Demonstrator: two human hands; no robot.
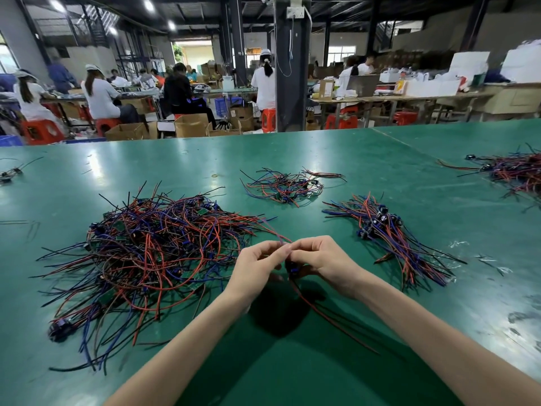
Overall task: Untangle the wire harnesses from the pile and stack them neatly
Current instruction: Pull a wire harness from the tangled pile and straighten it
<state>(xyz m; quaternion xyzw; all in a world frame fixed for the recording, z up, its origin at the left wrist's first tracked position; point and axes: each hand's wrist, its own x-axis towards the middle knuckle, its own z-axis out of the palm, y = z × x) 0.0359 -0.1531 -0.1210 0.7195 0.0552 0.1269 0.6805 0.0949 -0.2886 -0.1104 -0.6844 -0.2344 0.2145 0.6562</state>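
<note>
Wire harness (292, 267) pinched between both hands, near middle of the green table (380, 159).
Left hand (257, 265) and right hand (325, 265) curled round its dark connector and wires, fingertips touching; red and black leads trailing nearward. Tangled pile (152, 247) just left; neater stack (392, 235) right; smaller cluster (287, 186) farther back; another heap (518, 171) far right.

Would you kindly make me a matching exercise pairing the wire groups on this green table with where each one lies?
Things:
1. large tangled pile
2. straightened stack
3. small loose heap
4. held harness

Places:
A. pinched between the left hand and right hand
B. right of the hands
C. left of the hands
D. farther back on the table, beyond the hands

Pairs: 1-C, 2-B, 3-D, 4-A
</note>
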